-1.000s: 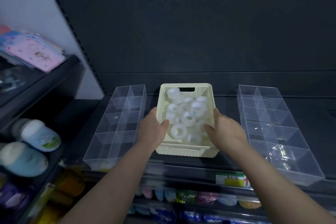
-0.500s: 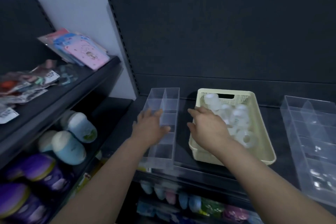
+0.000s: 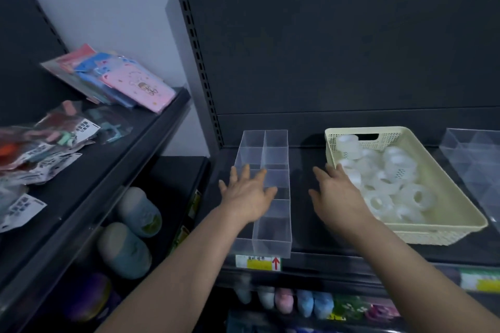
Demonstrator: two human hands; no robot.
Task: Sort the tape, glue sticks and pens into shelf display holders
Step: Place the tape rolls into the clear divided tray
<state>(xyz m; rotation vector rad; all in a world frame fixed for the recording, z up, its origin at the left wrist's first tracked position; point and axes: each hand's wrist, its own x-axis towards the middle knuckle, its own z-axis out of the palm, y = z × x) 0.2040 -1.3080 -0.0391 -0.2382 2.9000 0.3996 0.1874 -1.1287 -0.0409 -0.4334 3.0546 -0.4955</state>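
A cream plastic basket (image 3: 443,197) full of several clear tape rolls (image 3: 389,167) stands on the dark shelf. To its left is a clear divided display holder (image 3: 273,143), its compartments showing nothing inside. My left hand (image 3: 249,192) lies flat over the holder's left middle, fingers spread, holding nothing. Between the holder and the basket hovers my right hand (image 3: 335,192), fingers apart, its fingertips at the basket's left rim. A second clear holder (image 3: 470,154) shows at the right edge.
A side shelf (image 3: 113,154) on the left carries packets of stickers and cards. Below it lie rounded blue and purple items. Price labels run along the shelf front, with small coloured goods on the shelf beneath. A dark back panel rises behind.
Both hands let go of the basket and moved left. The view swung left. My left hand now rests over the left clear holder and my right hand is beside the basket.
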